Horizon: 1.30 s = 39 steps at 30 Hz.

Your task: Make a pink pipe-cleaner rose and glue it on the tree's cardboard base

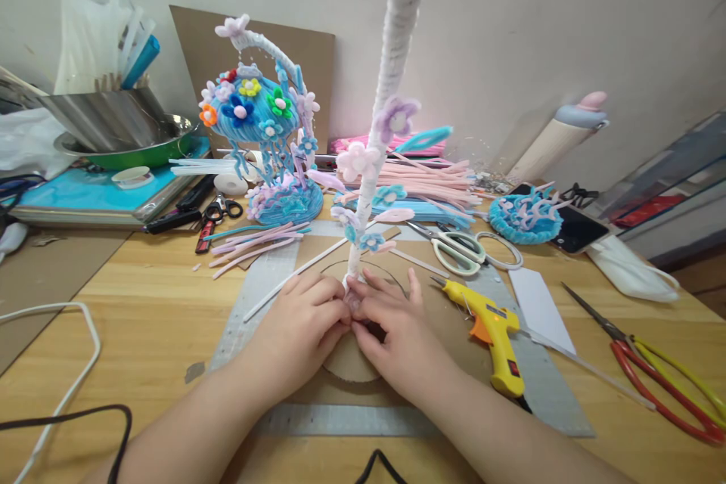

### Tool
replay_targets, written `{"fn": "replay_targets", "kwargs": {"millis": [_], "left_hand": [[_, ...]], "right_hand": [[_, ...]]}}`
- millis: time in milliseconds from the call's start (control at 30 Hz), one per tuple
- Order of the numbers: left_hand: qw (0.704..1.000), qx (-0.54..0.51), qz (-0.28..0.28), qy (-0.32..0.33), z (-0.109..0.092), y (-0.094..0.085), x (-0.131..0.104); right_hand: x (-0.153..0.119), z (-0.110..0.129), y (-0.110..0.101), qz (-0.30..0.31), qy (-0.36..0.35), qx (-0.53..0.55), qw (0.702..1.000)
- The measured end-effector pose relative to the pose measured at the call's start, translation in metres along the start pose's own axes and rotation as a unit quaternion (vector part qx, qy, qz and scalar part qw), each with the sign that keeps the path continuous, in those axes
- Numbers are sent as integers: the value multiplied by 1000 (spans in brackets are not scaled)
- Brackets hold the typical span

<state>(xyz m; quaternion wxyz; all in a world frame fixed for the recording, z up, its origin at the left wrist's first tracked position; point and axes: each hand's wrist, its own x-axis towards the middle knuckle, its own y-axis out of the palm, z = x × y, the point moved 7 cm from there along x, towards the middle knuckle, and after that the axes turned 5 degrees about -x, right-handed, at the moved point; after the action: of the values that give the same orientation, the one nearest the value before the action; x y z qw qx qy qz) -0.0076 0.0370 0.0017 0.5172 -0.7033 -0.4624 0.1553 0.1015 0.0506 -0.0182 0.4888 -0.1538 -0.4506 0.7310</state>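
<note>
A tall white stem [391,64], wrapped in fuzzy pipe cleaner, rises from between my hands and leaves the top of the view. Pink, purple and blue fuzzy flowers [358,161] and leaves sit along it. My left hand [309,318] and my right hand [391,325] are both closed around its foot, fingertips meeting there. A small pinkish piece shows between the fingertips, too hidden to name. Under the hands lies a cardboard sheet [309,395] with a circle marked on it. The stem's bottom end is covered by my fingers.
A grey cutting mat [352,421] lies beneath the cardboard. To the right are a yellow glue gun [493,333], white-handled scissors [457,251] and red-and-yellow scissors [652,370]. Behind stand a finished-looking flower ornament [258,117], pink pipe cleaners [431,178] and a metal bowl [107,121].
</note>
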Motion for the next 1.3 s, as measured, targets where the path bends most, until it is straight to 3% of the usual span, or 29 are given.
{"fn": "replay_targets", "kwargs": {"millis": [100,200,333,500,633,700,767,900,1000,1167,1300], "left_hand": [[1000,18,25,5,0,4,0],[999,-7,11,-30,8,1,0],[986,-107,-62,-108,26,-9,-3],[908,-298,-187,-227,59,-14,-12],[876,-289,-288,-256,78,-29,-19],[874,-267,-312,-260,80,-36,-21],[903,-226,-270,-247,74,-37,-18],[957,-174,-130,-191,52,-22,-10],[971,-145,-113,-150,39,-19,-8],[994,-81,-6,-71,15,-13,-5],[999,-22,38,-20,3,-12,-6]], "right_hand": [[0,-1,1,-2,-3,0,1000],[0,0,0,-6,-1,-1,1000],[0,1,-1,-6,-2,-1,1000],[-1,0,-1,-3,-3,5,1000],[-2,0,-1,-5,-4,5,1000],[-1,0,-1,-6,-4,5,1000],[-1,0,-1,-5,-4,4,1000],[-1,1,-2,-4,-4,0,1000],[0,2,-2,-5,-5,-1,1000],[0,2,-2,-2,-3,-3,1000],[0,2,-1,-5,-4,-4,1000]]}}
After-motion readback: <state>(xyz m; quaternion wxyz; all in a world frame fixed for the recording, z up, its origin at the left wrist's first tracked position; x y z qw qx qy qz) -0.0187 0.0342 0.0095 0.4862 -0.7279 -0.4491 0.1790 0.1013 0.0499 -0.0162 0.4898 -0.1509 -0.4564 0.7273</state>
